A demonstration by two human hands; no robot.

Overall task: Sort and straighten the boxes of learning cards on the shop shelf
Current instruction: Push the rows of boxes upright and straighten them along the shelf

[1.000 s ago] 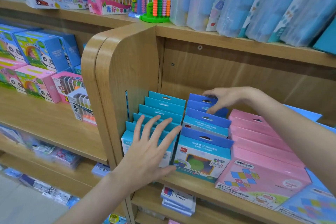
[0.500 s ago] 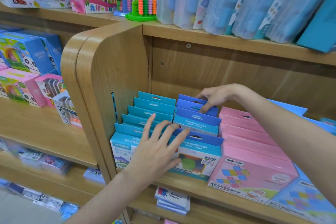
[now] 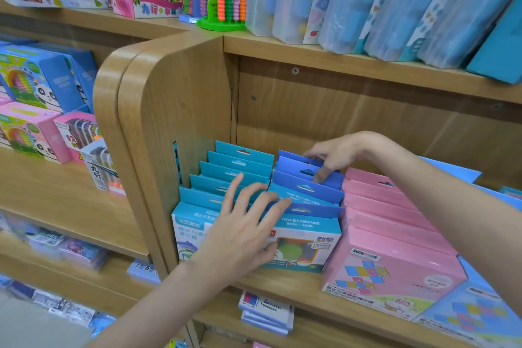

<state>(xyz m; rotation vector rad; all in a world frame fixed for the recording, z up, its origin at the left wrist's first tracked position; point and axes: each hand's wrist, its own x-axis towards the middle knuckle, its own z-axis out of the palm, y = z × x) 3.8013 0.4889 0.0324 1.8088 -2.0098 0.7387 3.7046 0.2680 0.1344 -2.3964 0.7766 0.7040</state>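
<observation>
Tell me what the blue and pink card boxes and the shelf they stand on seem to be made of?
The blue card boxes with hang tabs and the pink card boxes look like printed glossy cardboard: thin folded flaps, punched hanger slots, a soft sheen. The rounded light-brown shelf unit looks like wood or wood-grain laminate; the even grain and smooth curved edge leave that open.

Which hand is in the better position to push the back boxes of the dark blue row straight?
The right hand, probably. Its fingers already curl over the rear tabs of the dark blue row, while the left hand lies flat across the front boxes, nearer the teal row.
</observation>
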